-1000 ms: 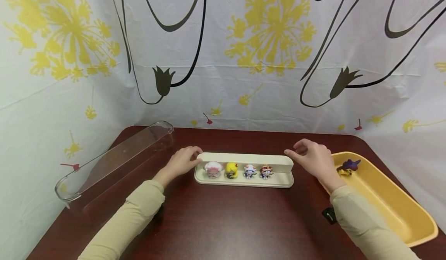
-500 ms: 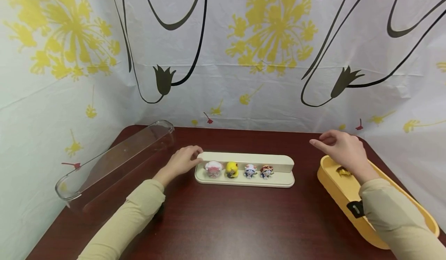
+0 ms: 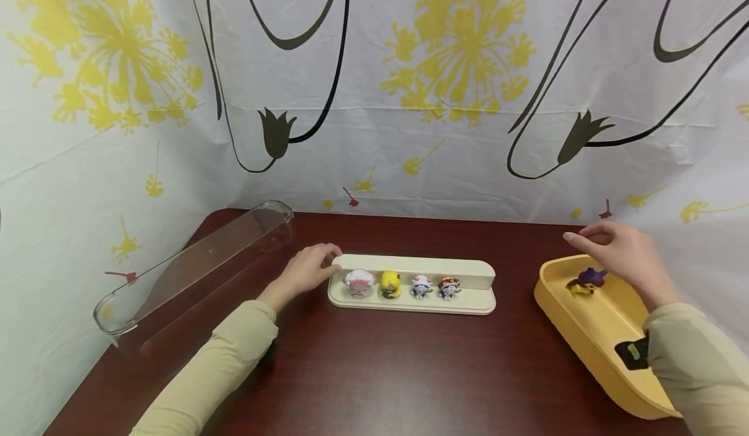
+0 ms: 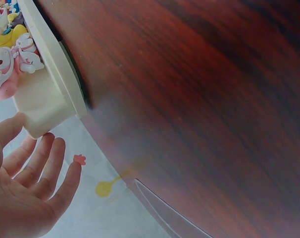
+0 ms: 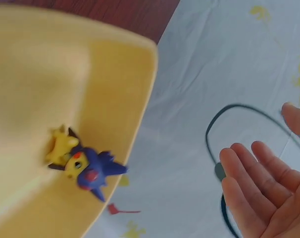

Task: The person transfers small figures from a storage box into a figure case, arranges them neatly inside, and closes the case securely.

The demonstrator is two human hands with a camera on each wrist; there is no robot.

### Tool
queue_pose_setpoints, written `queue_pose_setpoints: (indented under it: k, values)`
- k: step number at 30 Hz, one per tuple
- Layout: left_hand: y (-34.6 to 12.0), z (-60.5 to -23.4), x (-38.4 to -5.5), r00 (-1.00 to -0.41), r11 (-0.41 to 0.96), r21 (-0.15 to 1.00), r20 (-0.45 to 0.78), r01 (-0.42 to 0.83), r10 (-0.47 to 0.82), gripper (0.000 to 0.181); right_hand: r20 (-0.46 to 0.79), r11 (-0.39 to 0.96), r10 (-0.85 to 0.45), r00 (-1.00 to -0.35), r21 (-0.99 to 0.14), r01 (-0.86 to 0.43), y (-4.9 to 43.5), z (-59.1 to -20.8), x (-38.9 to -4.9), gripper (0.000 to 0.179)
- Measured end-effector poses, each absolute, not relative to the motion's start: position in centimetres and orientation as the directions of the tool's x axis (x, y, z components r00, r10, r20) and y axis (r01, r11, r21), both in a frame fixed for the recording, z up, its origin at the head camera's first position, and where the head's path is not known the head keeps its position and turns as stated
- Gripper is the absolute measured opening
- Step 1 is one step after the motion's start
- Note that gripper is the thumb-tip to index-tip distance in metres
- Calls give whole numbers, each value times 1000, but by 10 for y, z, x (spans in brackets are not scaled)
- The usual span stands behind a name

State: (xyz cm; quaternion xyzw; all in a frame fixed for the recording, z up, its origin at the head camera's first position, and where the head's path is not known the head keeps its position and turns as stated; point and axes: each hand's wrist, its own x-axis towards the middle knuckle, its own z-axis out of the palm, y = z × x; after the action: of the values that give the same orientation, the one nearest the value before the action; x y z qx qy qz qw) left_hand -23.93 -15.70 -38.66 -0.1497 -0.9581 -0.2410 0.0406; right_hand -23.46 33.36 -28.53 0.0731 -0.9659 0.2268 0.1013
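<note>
Yellow tray, figurine inside, cream stand with four figurines, left grip slack against it, right grip released

R fingers mvd twd tray

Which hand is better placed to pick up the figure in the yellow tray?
The right hand, probably: it holds nothing and is close to the end of the yellow tray where the purple-and-yellow figure lies. The left hand touches the cream stand, well away from there.
</note>
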Motion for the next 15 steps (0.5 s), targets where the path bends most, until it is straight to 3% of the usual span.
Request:
queue_pose_setpoints:
  k: [15]
  values:
    - [-157,-386,-239,-954,838,455,137,300,267,25,229,830,-51,-972,-531,-168,381,-312,-240,41]
